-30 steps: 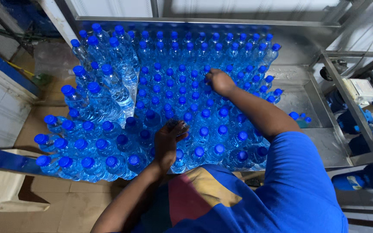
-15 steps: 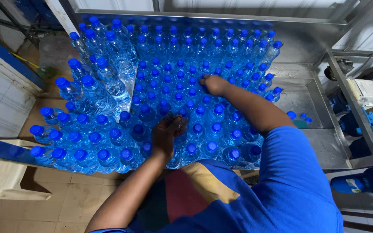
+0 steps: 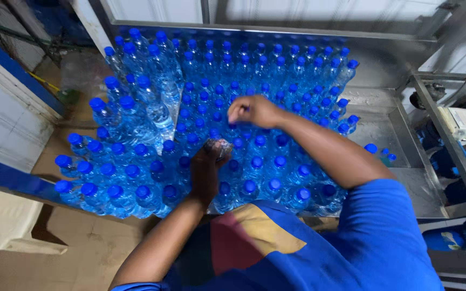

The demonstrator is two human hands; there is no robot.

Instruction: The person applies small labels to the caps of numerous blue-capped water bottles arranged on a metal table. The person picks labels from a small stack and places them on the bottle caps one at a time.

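Several clear water bottles with blue caps (image 3: 254,161) stand packed together on a steel table (image 3: 376,126). My left hand (image 3: 206,175) reaches in from below, its fingers closed around one bottle (image 3: 217,146) near the front middle of the pack; that bottle's clear end shows above my fingers. My right hand (image 3: 254,110) is stretched farther in, over the middle of the pack, fingers pinched on the top of a bottle there. My blue sleeve (image 3: 384,237) hides the near right bottles.
A looser group of bottles (image 3: 136,91) leans at the back left. A few loose blue caps (image 3: 378,151) lie on the bare steel at the right. A steel frame (image 3: 438,124) and a white box (image 3: 462,121) stand at the right, a blue rail (image 3: 12,180) at the left.
My left hand has closed on a bottle and raised it a little. My right hand has drawn slightly nearer and left across the caps.
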